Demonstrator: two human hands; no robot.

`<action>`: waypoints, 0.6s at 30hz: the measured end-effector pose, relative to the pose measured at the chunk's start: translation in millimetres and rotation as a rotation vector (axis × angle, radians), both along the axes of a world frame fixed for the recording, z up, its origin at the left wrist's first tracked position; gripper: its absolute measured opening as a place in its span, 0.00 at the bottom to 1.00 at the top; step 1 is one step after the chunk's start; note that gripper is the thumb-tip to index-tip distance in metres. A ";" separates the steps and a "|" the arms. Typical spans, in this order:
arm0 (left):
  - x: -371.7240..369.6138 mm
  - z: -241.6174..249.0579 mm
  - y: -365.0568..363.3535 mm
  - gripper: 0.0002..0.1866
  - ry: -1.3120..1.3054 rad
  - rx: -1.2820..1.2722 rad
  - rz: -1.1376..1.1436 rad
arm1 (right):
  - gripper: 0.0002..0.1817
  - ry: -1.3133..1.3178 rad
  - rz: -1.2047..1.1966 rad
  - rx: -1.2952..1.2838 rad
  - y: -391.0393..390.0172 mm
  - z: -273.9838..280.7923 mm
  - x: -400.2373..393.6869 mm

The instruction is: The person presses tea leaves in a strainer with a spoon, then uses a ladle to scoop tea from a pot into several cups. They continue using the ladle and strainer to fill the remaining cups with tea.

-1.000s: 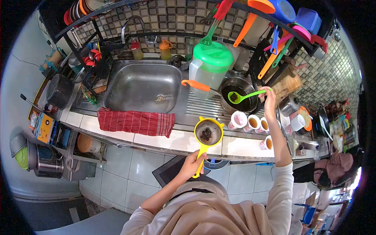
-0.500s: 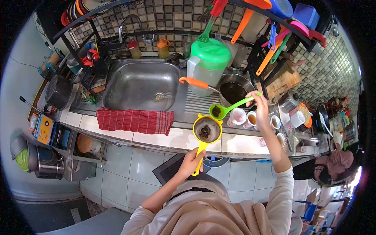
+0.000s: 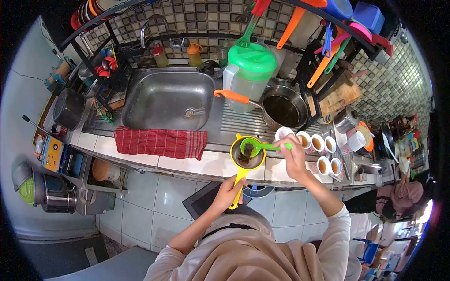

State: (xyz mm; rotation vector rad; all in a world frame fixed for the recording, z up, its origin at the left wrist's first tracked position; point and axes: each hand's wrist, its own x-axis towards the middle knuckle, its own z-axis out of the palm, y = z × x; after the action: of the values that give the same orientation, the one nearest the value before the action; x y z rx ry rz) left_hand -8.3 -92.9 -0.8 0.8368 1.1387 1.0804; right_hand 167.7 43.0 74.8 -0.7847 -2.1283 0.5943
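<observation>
My left hand is closed round the handle of a yellow strainer, held over the counter's front edge. Dark, wet leaf-like bits lie in its mesh bowl. In my right hand is a green ladle, gripped by its handle. The ladle's bowl is tilted inside the strainer, with dark bits in it too. Beside my right hand stands a white cup, partly covered by the fingers. Several cups of brown liquid, such as this cup, stand to the right. Behind them a saucepan holds dark liquid.
A steel sink lies to the left, with a red cloth over its front edge. A green-lidded jug stands behind the saucepan's orange handle. Utensils hang from a black rack above. Another person is at far right.
My right hand has moved left and down, bringing the ladle from beside the strainer into its bowl. The ladle has tipped over. The left hand holds the strainer almost still.
</observation>
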 end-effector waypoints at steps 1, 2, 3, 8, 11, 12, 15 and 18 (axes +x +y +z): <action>0.0 -0.5 -0.1 0.14 -0.001 0.002 0.000 | 0.07 -0.161 0.047 0.246 -2.3 1.4 2.1; 0.1 0.3 -0.3 0.14 -0.003 0.001 0.002 | 0.07 -0.153 0.177 0.362 -8.0 6.9 -2.5; -0.1 2.2 -0.5 0.14 0.005 -0.012 0.000 | 0.07 -0.154 0.179 0.361 -12.4 6.4 -3.5; -0.4 5.6 -0.4 0.13 0.013 -0.026 0.003 | 0.11 -0.429 0.524 0.753 -24.6 4.0 -0.2; -0.1 4.1 -0.8 0.14 -0.001 -0.066 0.010 | 0.09 -0.203 0.398 0.563 -14.0 -0.8 -1.5; 0.1 2.9 -0.7 0.14 0.004 -0.053 0.008 | 0.08 -0.036 0.288 0.383 -8.5 -1.6 -3.3; 0.9 3.6 -0.8 0.15 0.015 -0.034 0.012 | 0.10 0.076 0.160 0.112 2.9 0.8 -11.7; 1.2 2.8 -1.8 0.15 0.020 -0.025 0.017 | 0.12 0.097 0.148 -0.066 9.2 -3.0 -22.8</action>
State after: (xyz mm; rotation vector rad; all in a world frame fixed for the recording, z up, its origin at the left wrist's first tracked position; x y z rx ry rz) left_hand -7.1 -94.8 2.0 0.8214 1.1756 1.0715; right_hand 145.0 52.2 71.8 -0.6240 -2.0981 0.7687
